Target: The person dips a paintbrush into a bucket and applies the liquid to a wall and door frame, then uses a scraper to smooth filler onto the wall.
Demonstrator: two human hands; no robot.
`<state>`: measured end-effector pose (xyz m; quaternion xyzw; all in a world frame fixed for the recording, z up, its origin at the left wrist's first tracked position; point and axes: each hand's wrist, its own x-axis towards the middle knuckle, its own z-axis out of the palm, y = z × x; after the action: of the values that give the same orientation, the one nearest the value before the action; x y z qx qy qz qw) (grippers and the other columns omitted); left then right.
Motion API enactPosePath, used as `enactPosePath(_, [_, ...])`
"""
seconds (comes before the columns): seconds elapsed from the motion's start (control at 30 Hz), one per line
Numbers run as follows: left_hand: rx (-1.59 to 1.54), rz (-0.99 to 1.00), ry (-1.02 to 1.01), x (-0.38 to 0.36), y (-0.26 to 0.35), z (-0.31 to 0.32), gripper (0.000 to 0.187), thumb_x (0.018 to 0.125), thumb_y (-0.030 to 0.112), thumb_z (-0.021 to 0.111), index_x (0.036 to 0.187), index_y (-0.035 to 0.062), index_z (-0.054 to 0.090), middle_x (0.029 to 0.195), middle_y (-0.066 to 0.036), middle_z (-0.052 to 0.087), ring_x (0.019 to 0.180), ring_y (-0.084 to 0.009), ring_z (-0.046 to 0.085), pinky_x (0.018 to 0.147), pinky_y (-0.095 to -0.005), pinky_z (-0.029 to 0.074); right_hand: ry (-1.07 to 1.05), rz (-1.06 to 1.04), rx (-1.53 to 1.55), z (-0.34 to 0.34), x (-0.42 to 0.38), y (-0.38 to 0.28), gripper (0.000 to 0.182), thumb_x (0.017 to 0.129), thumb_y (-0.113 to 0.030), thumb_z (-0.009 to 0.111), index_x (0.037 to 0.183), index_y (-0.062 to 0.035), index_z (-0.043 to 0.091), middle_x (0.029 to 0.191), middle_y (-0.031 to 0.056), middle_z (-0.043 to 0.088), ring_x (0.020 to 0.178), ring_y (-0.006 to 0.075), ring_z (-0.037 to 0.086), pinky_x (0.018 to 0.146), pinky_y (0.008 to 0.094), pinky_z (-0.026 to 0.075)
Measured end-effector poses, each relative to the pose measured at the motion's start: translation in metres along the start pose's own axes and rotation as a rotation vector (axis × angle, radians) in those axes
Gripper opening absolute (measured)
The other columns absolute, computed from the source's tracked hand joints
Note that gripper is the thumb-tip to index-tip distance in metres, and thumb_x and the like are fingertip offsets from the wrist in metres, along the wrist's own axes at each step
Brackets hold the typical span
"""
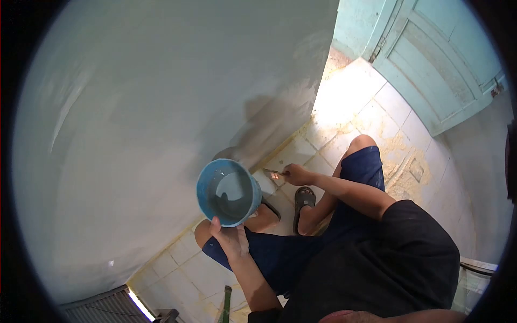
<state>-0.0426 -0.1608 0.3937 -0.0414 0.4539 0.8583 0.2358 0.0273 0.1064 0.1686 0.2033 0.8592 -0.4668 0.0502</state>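
My left hand (230,241) is closed on the near rim of a round blue bucket (202,188), its thumb over the edge. Inside the bucket is smooth grey liquid (231,195), like paint, with a dark shadow on its surface. My right hand (298,175) is closed around a small thin tool (276,174) with a flat, shiny end pointing toward the bucket. The exact kind of tool is too small to make out. Tool and bucket are apart. The bucket is beside a grey-white wall (124,118), above my knee.
My sandalled feet (305,202) rest on pale floor tiles (301,151) with yellowish stains along the wall's base. At the upper right stands a light-blue panelled door (439,64). A green bottle-like object (226,301) and a dark ribbed panel (105,307) are at the bottom.
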Motion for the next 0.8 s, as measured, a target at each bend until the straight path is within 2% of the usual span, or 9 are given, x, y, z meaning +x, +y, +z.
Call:
enactPosePath(0.03, [0.046, 0.003, -0.04, -0.001, 0.001, 0.007, 0.068, 0.09, 0.054, 0.065, 0.141, 0.0123, 0.048, 0.143, -0.007, 0.051, 0.129, -0.0289, 0.052, 0.099, -0.0463, 0.048, -0.102, 0.036, 0.025, -0.04, -0.021, -0.026, 0.024, 0.087, -0.015, 0.066, 0.096, 0.0061, 0.073, 0.083, 0.022, 0.072, 0.08, 0.0338, 0.072, 0.073, 0.0439, 0.055])
enactPosePath(0.1, [0.075, 0.016, -0.07, -0.002, -0.002, 0.01, 0.07, 0.09, 0.054, 0.065, 0.142, 0.0109, 0.048, 0.142, -0.007, 0.052, 0.128, -0.0275, 0.053, 0.1, -0.0439, 0.047, -0.059, 0.109, 0.154, -0.083, -0.052, -0.044, 0.02, 0.085, -0.011, 0.067, 0.095, 0.0048, 0.074, 0.079, 0.0201, 0.072, 0.068, 0.0307, 0.071, 0.067, 0.0421, 0.055])
enactPosePath(0.23, [0.084, -0.021, -0.009, -0.009, -0.008, 0.013, 0.07, 0.09, 0.051, 0.065, 0.143, 0.0085, 0.046, 0.138, -0.009, 0.055, 0.125, -0.0258, 0.055, 0.103, -0.0422, 0.045, 0.334, 0.083, 0.176, -0.152, -0.115, -0.093, 0.023, 0.084, -0.006, 0.07, 0.105, 0.0013, 0.076, 0.08, 0.0177, 0.071, 0.063, 0.0261, 0.068, 0.063, 0.0359, 0.054])
enactPosePath(0.3, [0.13, -0.037, -0.028, -0.01, -0.01, 0.01, 0.071, 0.09, 0.05, 0.065, 0.143, 0.0063, 0.046, 0.137, -0.009, 0.055, 0.127, -0.0258, 0.054, 0.106, -0.0437, 0.044, 0.574, -0.084, -0.084, -0.176, -0.138, -0.117, 0.019, 0.085, -0.004, 0.072, 0.102, 0.0014, 0.076, 0.082, 0.016, 0.071, 0.067, 0.023, 0.068, 0.064, 0.0328, 0.053])
enactPosePath(0.33, [0.098, -0.085, -0.062, -0.01, -0.005, 0.011, 0.099, 0.084, 0.045, 0.075, 0.155, 0.0101, 0.016, 0.146, -0.016, 0.041, 0.14, -0.0318, 0.04, 0.11, -0.0496, 0.04, 0.647, -0.078, -0.077, -0.186, -0.148, -0.132, 0.018, 0.084, -0.003, 0.073, 0.1, 0.0008, 0.077, 0.084, 0.0151, 0.071, 0.069, 0.0216, 0.068, 0.064, 0.0317, 0.053])
enactPosePath(0.43, [0.182, -0.099, -0.051, -0.016, 0.003, 0.02, 0.098, 0.085, 0.043, 0.073, 0.154, 0.0062, 0.014, 0.144, -0.019, 0.042, 0.137, -0.0314, 0.042, 0.11, -0.0458, 0.038, 0.805, -0.06, -0.117, -0.213, -0.172, -0.183, 0.015, 0.083, -0.002, 0.079, 0.096, 0.0045, 0.076, 0.081, 0.0096, 0.073, 0.072, 0.0134, 0.069, 0.064, 0.026, 0.052])
enactPosePath(0.57, [0.177, -0.049, -0.042, -0.019, 0.001, 0.015, 0.095, 0.087, 0.039, 0.071, 0.154, 0.0037, 0.013, 0.142, -0.022, 0.043, 0.133, -0.0299, 0.044, 0.111, -0.0421, 0.037, 0.91, -0.13, -0.014, -0.229, -0.197, -0.25, 0.015, 0.081, -0.003, 0.083, 0.09, 0.0021, 0.072, 0.082, 0.0067, 0.072, 0.075, 0.0095, 0.065, 0.07, 0.0247, 0.052])
enactPosePath(0.63, [0.179, -0.055, -0.11, -0.019, 0.003, 0.013, 0.096, 0.088, 0.038, 0.071, 0.154, 0.0026, 0.011, 0.141, -0.023, 0.042, 0.13, -0.0284, 0.045, 0.111, -0.0395, 0.036, 0.906, -0.206, 0.134, -0.23, -0.205, -0.274, 0.022, 0.083, 0.002, 0.081, 0.098, 0.0051, 0.064, 0.09, 0.0146, 0.073, 0.082, 0.0173, 0.071, 0.076, 0.0278, 0.057])
enactPosePath(0.8, [0.149, -0.028, -0.128, -0.02, 0.001, 0.011, 0.099, 0.088, 0.036, 0.075, 0.153, 0.002, 0.008, 0.138, -0.023, 0.045, 0.129, -0.0275, 0.045, 0.111, -0.0392, 0.036, 0.826, -0.389, 0.327, -0.205, -0.213, -0.32, 0.032, 0.08, 0.006, 0.082, 0.105, 0.0043, 0.062, 0.098, 0.0133, 0.069, 0.095, 0.0195, 0.071, 0.084, 0.0292, 0.058])
